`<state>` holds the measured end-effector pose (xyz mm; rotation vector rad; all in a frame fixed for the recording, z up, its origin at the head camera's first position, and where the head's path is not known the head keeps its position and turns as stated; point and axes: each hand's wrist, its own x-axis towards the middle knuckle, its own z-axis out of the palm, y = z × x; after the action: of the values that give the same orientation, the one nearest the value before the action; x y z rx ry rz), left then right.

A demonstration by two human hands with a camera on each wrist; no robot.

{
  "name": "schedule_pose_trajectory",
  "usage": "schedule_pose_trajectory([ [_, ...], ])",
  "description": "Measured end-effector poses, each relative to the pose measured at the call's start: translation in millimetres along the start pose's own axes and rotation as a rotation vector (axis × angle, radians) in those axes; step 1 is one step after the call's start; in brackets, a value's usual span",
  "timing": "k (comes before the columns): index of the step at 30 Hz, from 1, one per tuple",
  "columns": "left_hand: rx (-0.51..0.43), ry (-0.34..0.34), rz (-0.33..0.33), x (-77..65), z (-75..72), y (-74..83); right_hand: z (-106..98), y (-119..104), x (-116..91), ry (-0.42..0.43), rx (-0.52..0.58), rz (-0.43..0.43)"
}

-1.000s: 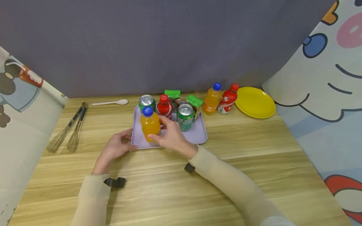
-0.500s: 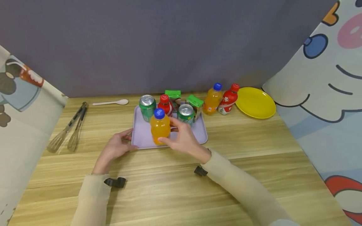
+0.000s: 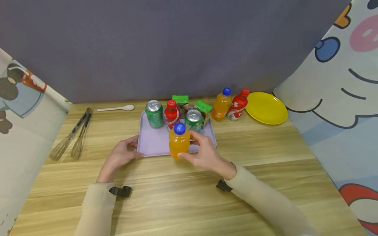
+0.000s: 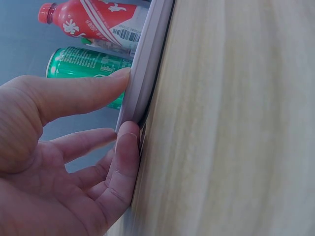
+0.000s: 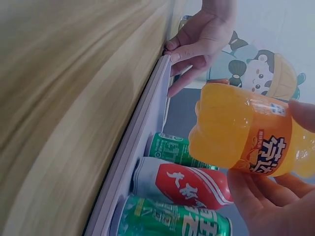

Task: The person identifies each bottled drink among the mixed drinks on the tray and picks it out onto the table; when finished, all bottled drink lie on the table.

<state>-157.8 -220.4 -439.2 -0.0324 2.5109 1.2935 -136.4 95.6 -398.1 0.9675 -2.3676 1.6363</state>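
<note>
In the head view my right hand grips a bottle of orange soda with a blue cap, thumb in front and fingers behind. The right wrist view has this bottle raised off the tray's surface, its orange label between thumb and fingers. My left hand pinches the front left corner of a pale lilac tray; its thumb lies along the rim in the left wrist view. On the tray stand a green can, a red bottle, another green can and two green-topped drink cartons.
Right of the tray are a second orange soda bottle, a second red bottle and a yellow plate. A white spoon and metal utensils with slotted heads lie at the left. A grey panel closes off the back.
My right hand has carried the orange soda bottle rightward and toward me, from the tray's left part to over its front edge. The left hand has stayed at the corner.
</note>
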Motion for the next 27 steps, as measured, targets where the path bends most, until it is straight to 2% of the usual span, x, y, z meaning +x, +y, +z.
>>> schedule_pose_trajectory([
  [5,-0.011,0.001,0.006,-0.6,0.8,-1.4,-13,-20,-8,-0.005,0.074,0.042],
  [9,-0.017,0.001,0.015,-1.4,0.6,-0.4,-25,-35,-15,0.001,0.041,0.098],
  [16,-0.017,-0.004,0.012,-0.5,0.9,0.6,-41,-32,-28,0.014,-0.027,0.109],
  [22,-0.016,-0.005,0.003,1.4,1.2,0.1,-55,-27,-41,0.031,-0.043,0.1],
  [27,-0.012,-0.002,0.011,0.1,-0.2,0.9,-66,-22,-51,0.041,-0.052,0.126],
])
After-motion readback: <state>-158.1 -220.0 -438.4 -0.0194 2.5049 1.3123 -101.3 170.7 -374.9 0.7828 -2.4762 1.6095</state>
